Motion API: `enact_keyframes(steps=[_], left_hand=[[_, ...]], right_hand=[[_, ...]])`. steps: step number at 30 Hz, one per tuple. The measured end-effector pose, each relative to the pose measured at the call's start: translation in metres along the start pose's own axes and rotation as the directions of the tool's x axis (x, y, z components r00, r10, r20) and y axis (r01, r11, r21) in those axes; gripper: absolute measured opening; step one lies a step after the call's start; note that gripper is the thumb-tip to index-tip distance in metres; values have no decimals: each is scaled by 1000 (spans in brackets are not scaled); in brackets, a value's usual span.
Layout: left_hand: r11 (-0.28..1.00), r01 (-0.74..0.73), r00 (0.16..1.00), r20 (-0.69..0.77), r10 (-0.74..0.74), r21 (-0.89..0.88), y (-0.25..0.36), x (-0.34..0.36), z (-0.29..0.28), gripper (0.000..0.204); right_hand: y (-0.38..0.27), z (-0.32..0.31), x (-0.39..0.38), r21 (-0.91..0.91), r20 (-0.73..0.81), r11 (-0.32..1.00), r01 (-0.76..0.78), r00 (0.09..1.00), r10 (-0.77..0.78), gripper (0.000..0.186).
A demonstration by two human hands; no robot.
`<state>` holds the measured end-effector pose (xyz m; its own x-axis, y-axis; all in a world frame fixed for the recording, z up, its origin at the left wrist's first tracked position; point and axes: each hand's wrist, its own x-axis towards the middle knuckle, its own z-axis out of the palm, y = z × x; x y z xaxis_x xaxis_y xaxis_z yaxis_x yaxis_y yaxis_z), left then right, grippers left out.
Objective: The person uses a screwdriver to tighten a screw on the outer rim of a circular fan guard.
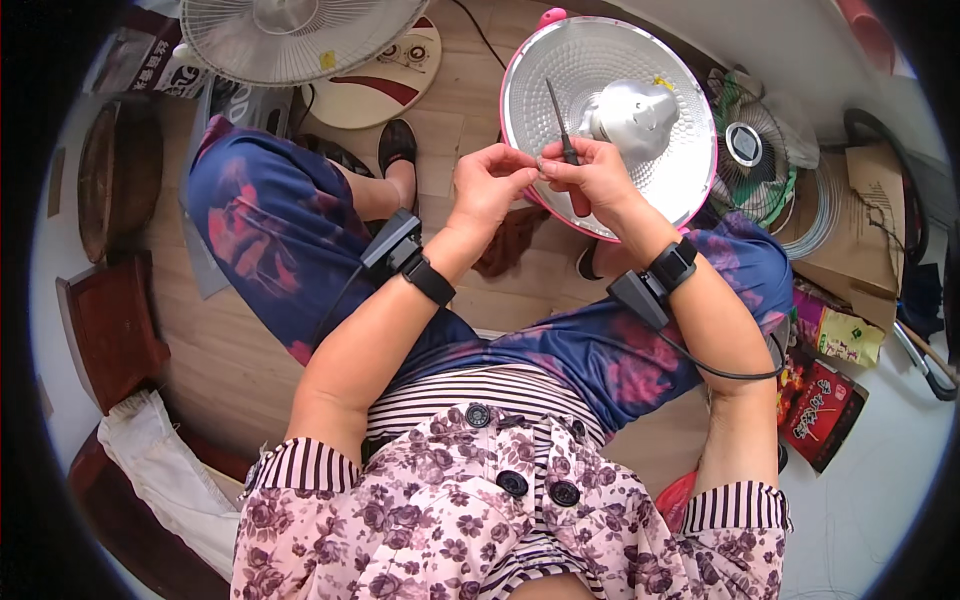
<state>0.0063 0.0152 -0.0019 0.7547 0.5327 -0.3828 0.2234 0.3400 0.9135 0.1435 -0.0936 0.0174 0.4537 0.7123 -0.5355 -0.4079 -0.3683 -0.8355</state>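
Note:
In front of me, my left hand point(492, 182) and my right hand point(597, 182) meet with their fingertips. The left one pinches with thumb and forefinger; whatever is between them is too small to make out. A screwdriver point(580, 203) with a red and black handle is held in the right hand, its thin shaft pointing up and away. Behind the hands stands a round, dish-shaped heater point(660, 55) with a pink rim and a dimpled silver reflector. A silver domed cover point(640, 125) sits in the dish's middle.
At the far left is a fan with a white wire grille point(235, 45) and a white round base point(405, 75). To the right are a smaller fan point(745, 145), a coil of wire point(825, 205), a cardboard box point(875, 245) and a red package point(822, 408). Brown wooden furniture point(115, 325) lines the left.

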Motion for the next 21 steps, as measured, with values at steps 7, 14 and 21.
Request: enact_keyframes(steps=[7,14,21], left_hand=[[993,-117,992,-36,118,17,-7,5,1,13],[996,-73,997,18,72,47,0,5,-7,14],[995,28,999,16,-30,92,0,7,-7,21]], right_hand=[[1,-2,-1,-8,64,1000,-6,998,7,16],[-4,-2,-1,27,108,998,-48,993,45,15],[-2,-5,-2,13,101,993,-115,988,113,17]])
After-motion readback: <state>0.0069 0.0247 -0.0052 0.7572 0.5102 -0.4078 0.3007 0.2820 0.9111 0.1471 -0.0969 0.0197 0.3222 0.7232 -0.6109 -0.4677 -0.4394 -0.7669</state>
